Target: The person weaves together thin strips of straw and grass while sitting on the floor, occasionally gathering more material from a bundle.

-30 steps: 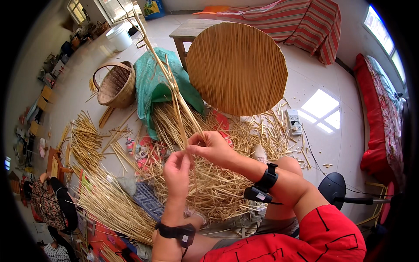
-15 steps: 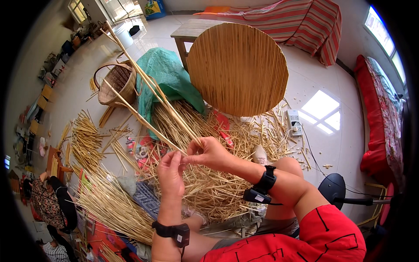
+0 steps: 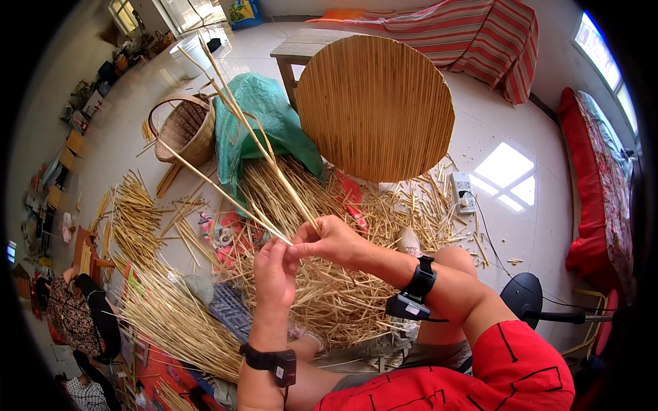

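My left hand point(image 3: 274, 274) pinches a pale straw stalk point(image 3: 212, 185) slanting up leftward past the basket. My right hand point(image 3: 329, 243) is closed on longer stalks point(image 3: 284, 181) that rise over the green sack point(image 3: 253, 96), its thumb meeting my left fingertips. Below both hands lies a loose heap of straw point(image 3: 336, 301). More straw point(image 3: 274, 185) sticks out of the sack's mouth. A long pale bundle point(image 3: 178, 315) lies at lower left, with shorter stalks point(image 3: 133, 219) above it.
Behind are a woven basket point(image 3: 185, 137), a round slatted board point(image 3: 373, 106), a wooden bench point(image 3: 308, 42) and a white bucket point(image 3: 188, 61). At right are a power strip point(image 3: 463, 193), a black fan-like stand point(image 3: 521, 291) and a red-draped bed point(image 3: 579, 226). People point(image 3: 75, 315) sit at far left.
The stalks have swung leftward and fanned apart, one separating from the others toward the basket. My right hand has moved slightly lower; my left hand stays close against it.
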